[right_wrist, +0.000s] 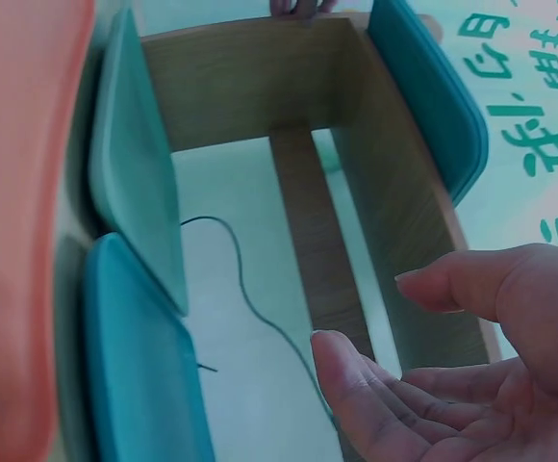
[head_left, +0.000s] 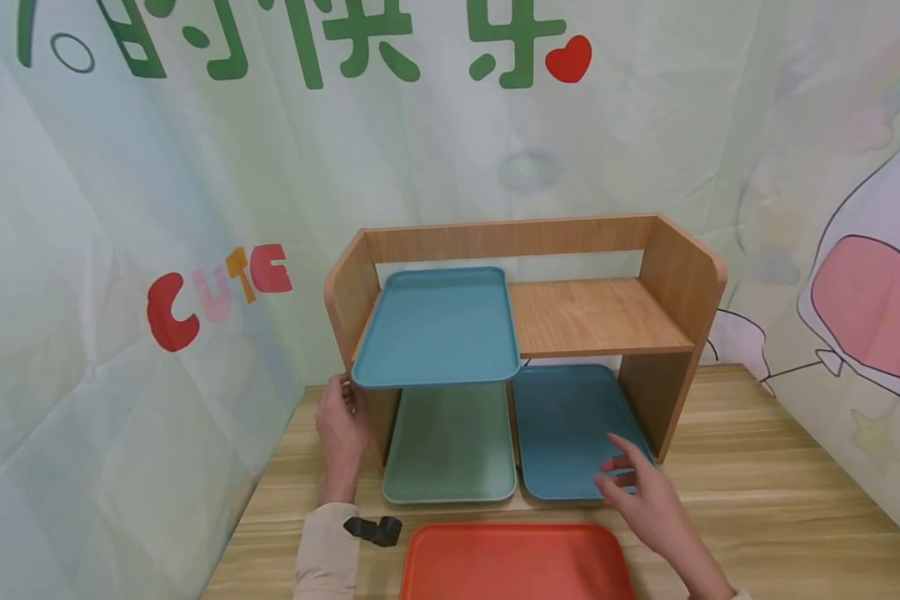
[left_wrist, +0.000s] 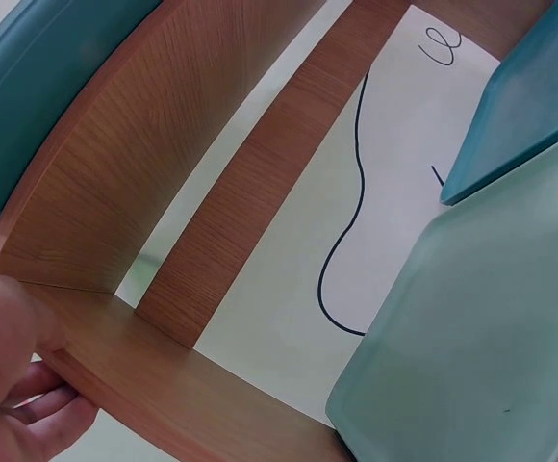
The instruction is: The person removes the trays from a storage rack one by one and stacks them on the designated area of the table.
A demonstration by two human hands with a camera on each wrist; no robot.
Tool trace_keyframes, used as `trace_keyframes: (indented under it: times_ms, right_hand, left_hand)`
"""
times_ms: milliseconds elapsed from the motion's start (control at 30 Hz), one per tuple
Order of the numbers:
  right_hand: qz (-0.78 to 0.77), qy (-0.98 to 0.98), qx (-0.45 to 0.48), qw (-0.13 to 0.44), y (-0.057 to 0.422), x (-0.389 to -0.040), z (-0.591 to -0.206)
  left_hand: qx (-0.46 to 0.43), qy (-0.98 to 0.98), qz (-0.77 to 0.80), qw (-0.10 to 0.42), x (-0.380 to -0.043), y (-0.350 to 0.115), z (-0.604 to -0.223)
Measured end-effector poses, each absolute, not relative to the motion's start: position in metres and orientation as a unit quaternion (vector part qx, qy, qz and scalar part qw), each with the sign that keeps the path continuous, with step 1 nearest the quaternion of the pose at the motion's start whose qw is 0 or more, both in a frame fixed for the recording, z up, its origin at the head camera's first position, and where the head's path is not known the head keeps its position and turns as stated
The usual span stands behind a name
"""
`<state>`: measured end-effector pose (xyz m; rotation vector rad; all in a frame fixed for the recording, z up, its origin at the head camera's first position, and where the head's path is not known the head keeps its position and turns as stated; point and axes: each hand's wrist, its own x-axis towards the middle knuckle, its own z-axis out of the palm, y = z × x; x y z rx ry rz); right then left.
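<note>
A small two-level wooden desk shelf (head_left: 592, 312) stands at the back of the table. My left hand (head_left: 342, 429) grips the front edge of its left side panel (left_wrist: 173, 390), fingers curled against that edge. Near that hand, a teal-blue tray (head_left: 442, 329) lies on the upper board's left part, its front jutting out. Below, a green tray (head_left: 452, 442) sits in the left lower space, beside a darker blue tray (head_left: 570, 429) on the right. My right hand (head_left: 648, 500) hovers by the darker blue tray's front right corner, fingers spread and holding nothing.
A red tray (head_left: 517, 562) lies on the wooden table (head_left: 757, 467) in front of the shelf, cut off by the frame's bottom. A printed fabric backdrop (head_left: 450, 167) hangs behind the shelf and along both sides of the table. A black strap (head_left: 373, 531) shows at my left wrist.
</note>
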<state>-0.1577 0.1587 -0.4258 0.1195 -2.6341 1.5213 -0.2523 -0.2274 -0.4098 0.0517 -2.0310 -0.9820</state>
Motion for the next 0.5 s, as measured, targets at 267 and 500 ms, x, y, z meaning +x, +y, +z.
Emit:
trace_keyframes:
  times_ms: [267, 500]
  right_hand:
    - [0.487, -0.868, 0.058, 0.070, 0.147, -0.165, -0.405]
    - [0.489, -0.864, 0.074, 0.089, 0.135, -0.170, -0.390]
  left_hand:
    - [0.022, -0.814, -0.388, 0.432, -0.253, -0.227, -0.409]
    - [0.020, -0.810, -0.387, 0.441, -0.253, -0.226, -0.408]
